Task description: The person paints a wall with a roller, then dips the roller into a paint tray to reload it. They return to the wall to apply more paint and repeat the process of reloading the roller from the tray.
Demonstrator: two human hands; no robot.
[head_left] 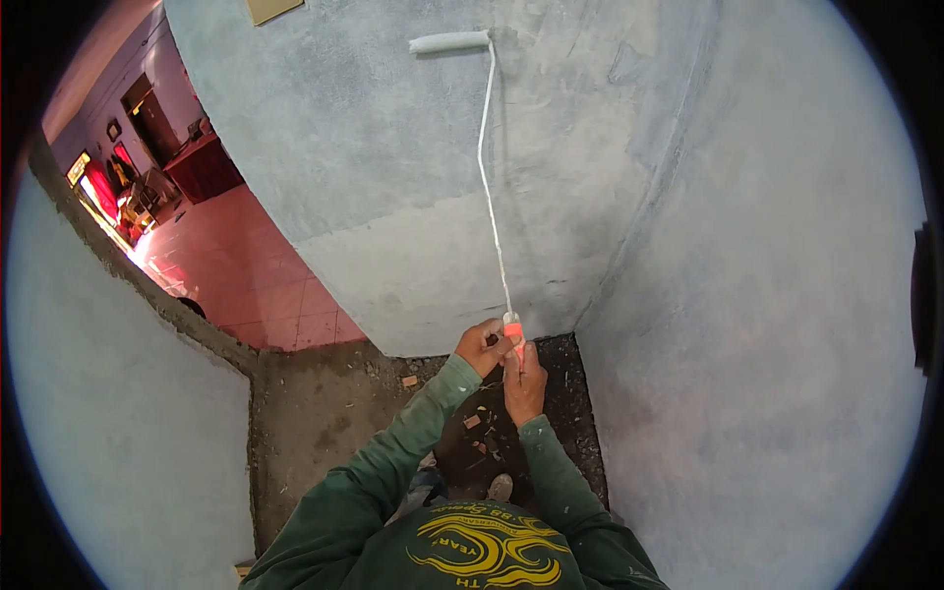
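Left hand [481, 348] and right hand [526, 386] both gripped the orange handle [513, 331] of the paint roller [480, 147]; pale cover [448, 42] sat high, against or just off the grey wall [354, 147].

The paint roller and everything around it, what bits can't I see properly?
All in the head view:
Orange handle: partly hidden by the left hand and right hand.
Tan board: cut off by the top edge.
Black object: cut off by the dark rim.
Clutter in the far room: too small.
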